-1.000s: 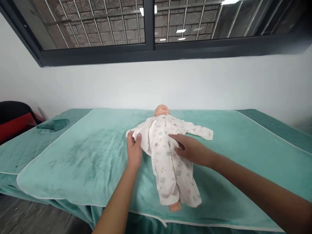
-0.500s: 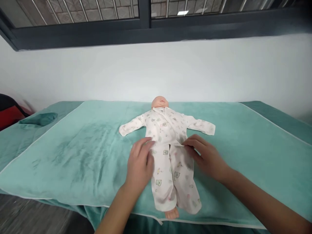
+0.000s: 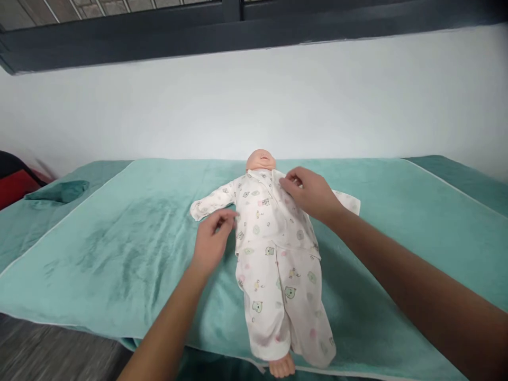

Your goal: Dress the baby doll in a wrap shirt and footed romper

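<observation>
A baby doll (image 3: 261, 159) lies on its back, head towards the wall, in a white printed baby shirt (image 3: 260, 214) and matching pants (image 3: 264, 296). My left hand (image 3: 214, 238) is at the shirt's side below the doll's arm on the left, thumb and finger closed at its edge. Over the upper chest and shoulder on the right, my right hand (image 3: 311, 193) pinches the shirt's fabric. My right hand and forearm cover part of the sleeve there, whose end (image 3: 349, 202) shows beyond. One bare foot (image 3: 282, 366) sticks out of a pant leg; the other foot is hidden.
A light green blanket (image 3: 119, 254) covers the padded table, over a darker green cover (image 3: 468, 174). A folded dark green cloth (image 3: 59, 191) and a red and black item (image 3: 16, 182) are at the left. White wall (image 3: 254, 100) and a dark window frame (image 3: 159, 39) stand behind.
My right hand has moved up from the shirt's hem to the upper chest. My left hand has shifted up and left along the shirt's side. The hem now lies lower over the pants.
</observation>
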Demonstrator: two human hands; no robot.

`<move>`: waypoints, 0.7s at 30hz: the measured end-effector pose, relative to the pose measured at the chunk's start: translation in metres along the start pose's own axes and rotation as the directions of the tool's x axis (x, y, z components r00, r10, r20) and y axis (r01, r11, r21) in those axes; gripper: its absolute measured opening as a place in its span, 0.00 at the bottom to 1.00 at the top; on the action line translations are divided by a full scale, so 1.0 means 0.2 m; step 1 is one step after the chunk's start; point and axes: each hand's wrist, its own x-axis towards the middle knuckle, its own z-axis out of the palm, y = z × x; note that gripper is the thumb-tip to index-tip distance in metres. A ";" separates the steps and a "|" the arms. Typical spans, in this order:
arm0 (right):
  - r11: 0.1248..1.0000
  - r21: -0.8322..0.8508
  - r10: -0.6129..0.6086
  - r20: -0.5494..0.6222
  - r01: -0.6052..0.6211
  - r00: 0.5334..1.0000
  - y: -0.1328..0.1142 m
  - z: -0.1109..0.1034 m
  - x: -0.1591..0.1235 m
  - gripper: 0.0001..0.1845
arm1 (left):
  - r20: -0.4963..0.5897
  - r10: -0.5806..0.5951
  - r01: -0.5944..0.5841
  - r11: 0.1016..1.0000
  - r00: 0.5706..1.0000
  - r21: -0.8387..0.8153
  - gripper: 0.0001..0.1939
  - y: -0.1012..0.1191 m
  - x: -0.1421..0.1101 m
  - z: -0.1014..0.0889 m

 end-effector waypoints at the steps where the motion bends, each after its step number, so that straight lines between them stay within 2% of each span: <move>1: 0.998 -0.053 0.031 0.011 -0.030 0.999 -0.03 0.03 0.08 0.17 | -0.037 0.019 -0.017 0.998 0.999 0.058 0.10 0.02 0.09 0.02; 3: 0.981 -0.178 0.083 0.061 -0.071 0.995 -0.07 0.08 0.22 0.18 | -0.075 0.098 -0.082 0.978 0.992 0.192 0.13 0.06 0.26 0.10; 5: 0.958 -0.276 0.121 0.129 -0.082 0.984 -0.09 0.12 0.32 0.15 | -0.060 0.149 -0.125 0.947 0.987 0.295 0.16 0.09 0.42 0.17; 8: 0.957 -0.284 0.103 0.146 -0.058 0.984 -0.05 0.16 0.39 0.14 | 0.060 0.151 -0.161 0.956 0.987 0.244 0.16 0.14 0.56 0.25; 10: 0.980 -0.190 0.071 0.079 -0.054 0.994 -0.01 0.18 0.40 0.14 | 0.122 0.134 -0.150 0.979 0.983 0.138 0.16 0.16 0.61 0.27; 11: 0.990 -0.125 0.068 0.026 -0.064 0.997 0.01 0.19 0.41 0.15 | 0.117 0.118 -0.130 0.986 0.986 0.103 0.15 0.17 0.63 0.27; 15: 0.989 0.137 0.084 -0.174 -0.061 0.981 0.04 0.24 0.41 0.16 | 0.039 0.015 -0.021 0.987 0.999 0.162 0.10 0.19 0.69 0.27; 19: 0.958 0.282 0.096 -0.177 -0.043 0.979 0.02 0.28 0.41 0.15 | 0.120 -0.085 0.058 0.976 0.989 0.212 0.12 0.20 0.74 0.29; 21: 0.948 0.311 0.116 -0.158 -0.062 0.981 0.02 0.29 0.41 0.15 | 0.108 -0.113 0.092 0.979 0.988 0.183 0.08 0.21 0.76 0.30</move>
